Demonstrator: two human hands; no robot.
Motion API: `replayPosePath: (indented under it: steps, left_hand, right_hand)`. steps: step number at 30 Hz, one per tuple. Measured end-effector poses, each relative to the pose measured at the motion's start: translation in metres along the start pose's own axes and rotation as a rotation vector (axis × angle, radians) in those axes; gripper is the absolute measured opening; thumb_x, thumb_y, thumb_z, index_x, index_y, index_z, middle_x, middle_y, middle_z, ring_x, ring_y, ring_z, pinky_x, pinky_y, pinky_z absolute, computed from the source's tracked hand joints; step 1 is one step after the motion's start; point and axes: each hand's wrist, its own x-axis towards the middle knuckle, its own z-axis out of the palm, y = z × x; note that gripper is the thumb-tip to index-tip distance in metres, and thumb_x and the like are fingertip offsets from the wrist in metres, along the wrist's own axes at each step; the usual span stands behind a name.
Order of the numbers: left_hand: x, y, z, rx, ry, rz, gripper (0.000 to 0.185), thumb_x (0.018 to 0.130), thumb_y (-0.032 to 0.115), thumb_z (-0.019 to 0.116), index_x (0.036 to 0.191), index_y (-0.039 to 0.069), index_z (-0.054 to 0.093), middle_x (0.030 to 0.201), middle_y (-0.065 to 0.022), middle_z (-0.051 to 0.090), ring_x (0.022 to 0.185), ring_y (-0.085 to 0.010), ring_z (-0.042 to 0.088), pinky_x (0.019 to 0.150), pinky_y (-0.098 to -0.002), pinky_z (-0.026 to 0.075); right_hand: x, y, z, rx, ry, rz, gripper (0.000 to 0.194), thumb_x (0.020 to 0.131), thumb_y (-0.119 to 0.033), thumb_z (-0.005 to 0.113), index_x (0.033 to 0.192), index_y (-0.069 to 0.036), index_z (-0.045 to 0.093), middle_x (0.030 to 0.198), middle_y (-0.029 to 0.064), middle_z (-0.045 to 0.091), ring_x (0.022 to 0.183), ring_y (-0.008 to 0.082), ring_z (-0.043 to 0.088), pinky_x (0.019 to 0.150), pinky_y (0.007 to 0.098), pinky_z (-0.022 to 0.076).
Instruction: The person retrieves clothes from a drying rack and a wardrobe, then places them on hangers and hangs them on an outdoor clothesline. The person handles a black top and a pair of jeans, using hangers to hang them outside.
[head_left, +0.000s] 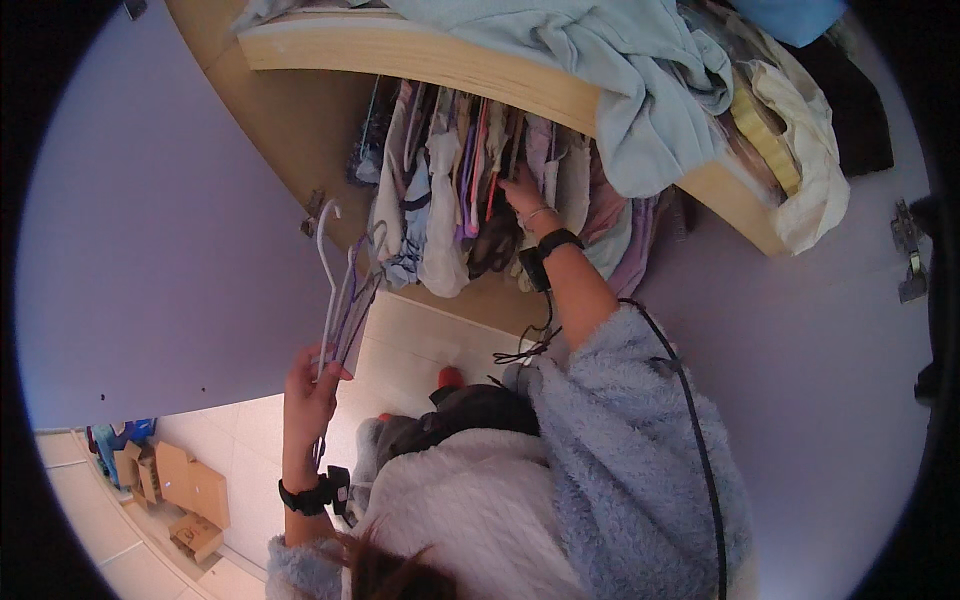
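Note:
My left hand (311, 386) grips several empty clothes hangers (330, 300), white and purple among them, with their hooks pointing up. Inside the wardrobe, below a wooden shelf, a row of hanging clothes (442, 202) fills the space. My right hand (526, 196) reaches in among these garments, its fingers beside a red hanger (492, 193). Its fingertips are partly hidden by fabric, so I cannot tell whether they hold anything. To the left of that hand hangs a white garment (444, 255); a dark sheer one (495, 244) hangs just below the hand.
A light blue garment (645, 105) drapes over the wooden shelf edge (420, 56). Open wardrobe doors stand left (165, 240) and right (810, 360). A black cable (694, 420) runs along my right sleeve. Cardboard boxes (191, 484) lie on the floor at lower left.

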Motion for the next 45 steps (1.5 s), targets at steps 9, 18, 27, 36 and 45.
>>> replayPosePath:
  steps: [9, 18, 27, 36, 45]
  left_hand:
    - [-0.01, 0.007, -0.005, 0.032, 0.045, -0.074, 0.024, 0.097, 0.011, 0.057, 0.12, 0.003, 0.054, 0.076, -0.001, 0.067, 0.045, -0.0003, 0.037, 0.04, -0.0182, 0.026]
    - [-0.001, 0.01, -0.003, -0.018, 0.033, -0.101, 0.026, 0.097, 0.011, 0.058, 0.122, 0.004, 0.054, 0.077, -0.0006, 0.068, 0.045, 0.0001, 0.037, 0.04, -0.0187, 0.027]
    - [0.007, 0.009, 0.005, -0.012, 0.015, -0.061, 0.026, 0.099, 0.011, 0.056, 0.123, 0.003, 0.055, 0.08, -0.0018, 0.068, 0.045, 0.0, 0.037, 0.04, -0.0186, 0.026]
    - [0.004, 0.011, -0.002, -0.009, -0.003, -0.05, 0.029, 0.098, 0.009, 0.055, 0.127, 0.001, 0.053, 0.08, -0.0017, 0.068, 0.046, -0.0003, 0.037, 0.04, -0.0185, 0.027]
    - [-0.003, -0.005, -0.026, -0.051, 0.052, -0.027, 0.03, 0.099, 0.009, 0.055, 0.127, 0.001, 0.052, 0.08, -0.0016, 0.068, 0.046, 0.0, 0.037, 0.04, -0.0184, 0.027]
  right_hand:
    - [0.009, -0.008, -0.016, -0.077, -0.055, 0.025, 0.062, 0.079, -0.026, 0.078, 0.127, 0.003, 0.05, 0.106, 0.0258, 0.065, 0.1, 0.0362, 0.065, 0.085, 0.0439, 0.0515]
    - [-0.02, -0.045, -0.018, 0.14, 0.042, 0.065, 0.07, 0.079, -0.03, 0.08, 0.131, 0.004, 0.048, 0.119, 0.0231, 0.061, 0.11, 0.0371, 0.06, 0.098, 0.0423, 0.0469]
    - [-0.037, -0.081, -0.01, -0.022, 0.376, -0.523, 0.07, 0.082, -0.015, 0.065, 0.143, 0.0, 0.035, 0.135, 0.0278, 0.045, 0.128, 0.0448, 0.04, 0.108, 0.0484, 0.0355]
    - [-0.034, -0.057, -0.078, -0.501, 0.175, -0.4, 0.038, 0.085, -0.012, 0.061, 0.124, -0.011, 0.065, 0.098, 0.0226, 0.067, 0.086, 0.037, 0.065, 0.082, 0.0457, 0.0509]
    - [-0.079, -0.057, -0.127, -0.492, 0.218, -0.238, 0.037, 0.089, -0.013, 0.06, 0.126, -0.012, 0.064, 0.109, 0.0185, 0.065, 0.09, 0.0341, 0.062, 0.084, 0.0418, 0.0484]
